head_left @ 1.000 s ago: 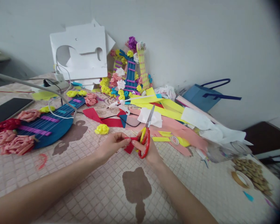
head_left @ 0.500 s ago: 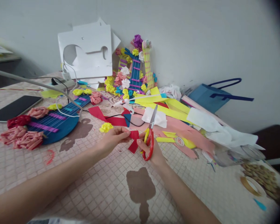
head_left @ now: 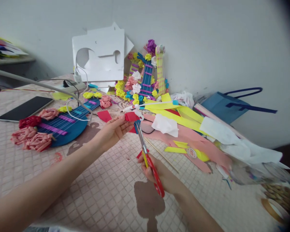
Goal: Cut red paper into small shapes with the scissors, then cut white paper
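Observation:
Between the thumb and fingers of my left hand (head_left: 113,131) is a small red paper piece (head_left: 131,116), held up in front of a white glue gun (head_left: 135,109). My right hand (head_left: 152,169) is closed on scissors (head_left: 145,151) with red and yellow handles. Their blades point up and away, with the tips just below the red paper in my left hand. Another bit of red paper shows beside the right-hand fingers; I cannot tell whether they grip it. A wooden stick (head_left: 161,154) lies on the table to the right of the scissors.
A blue paper guitar (head_left: 70,129) with paper flowers lies at left, near a dark tablet (head_left: 25,108). Decorated paper guitars (head_left: 147,77) lean on the wall. Yellow strips (head_left: 187,116), pink paper (head_left: 190,137), white paper (head_left: 165,125) and a tape roll (head_left: 275,209) lie rightward.
My hands have moved apart. The left has lifted a red piece up and away; the right has come nearer with the scissors. The yellow flower beside my left hand is out of sight.

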{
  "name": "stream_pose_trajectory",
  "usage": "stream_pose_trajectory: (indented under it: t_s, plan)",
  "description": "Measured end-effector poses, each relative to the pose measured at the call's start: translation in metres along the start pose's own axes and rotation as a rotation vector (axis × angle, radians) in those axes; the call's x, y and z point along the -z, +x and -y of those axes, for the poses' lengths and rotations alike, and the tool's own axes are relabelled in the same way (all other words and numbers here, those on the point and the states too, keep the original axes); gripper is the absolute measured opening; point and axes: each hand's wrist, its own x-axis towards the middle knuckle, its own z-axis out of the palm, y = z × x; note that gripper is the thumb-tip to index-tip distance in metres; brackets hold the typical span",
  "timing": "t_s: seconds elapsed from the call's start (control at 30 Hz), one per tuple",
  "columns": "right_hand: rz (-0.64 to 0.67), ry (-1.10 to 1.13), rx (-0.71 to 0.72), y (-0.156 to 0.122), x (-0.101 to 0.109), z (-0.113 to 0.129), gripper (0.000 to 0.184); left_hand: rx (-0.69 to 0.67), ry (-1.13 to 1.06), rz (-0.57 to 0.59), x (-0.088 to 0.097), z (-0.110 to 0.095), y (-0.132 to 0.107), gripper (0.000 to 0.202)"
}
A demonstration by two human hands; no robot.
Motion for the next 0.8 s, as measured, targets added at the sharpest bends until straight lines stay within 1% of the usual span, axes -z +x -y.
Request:
stream_pose_trajectory:
  t_s: [0.1, 0.23, 0.37, 0.5, 0.57, 0.7, 0.8]
  plan:
    - [0.011, -0.071, -0.020, -0.001, 0.000, 0.000, 0.038, -0.001, 0.014, 0.025, 0.000, 0.004, -0.001, 0.008]
    - [0.001, -0.097, -0.037, -0.001, -0.001, 0.002, 0.037, -0.053, 0.050, 0.039, -0.001, 0.012, -0.007, 0.007]
    - [-0.016, -0.076, -0.052, 0.001, -0.004, 0.006, 0.035, -0.091, 0.146, 0.014, -0.006, 0.016, -0.015, 0.011]
    - [-0.034, -0.088, -0.058, 0.003, -0.007, 0.008, 0.033, -0.076, 0.209, -0.019, -0.010, 0.018, -0.020, 0.015]
    - [-0.043, -0.084, -0.062, 0.004, -0.008, 0.009, 0.035, -0.082, 0.217, -0.025, -0.010, 0.018, -0.021, 0.016]
    - [-0.060, -0.044, -0.078, 0.005, -0.010, 0.009, 0.044, -0.093, 0.208, -0.023, -0.010, 0.017, -0.021, 0.018]
    - [-0.049, -0.028, -0.077, 0.005, -0.010, 0.007, 0.051, -0.104, 0.196, -0.015, -0.011, 0.017, -0.021, 0.018]
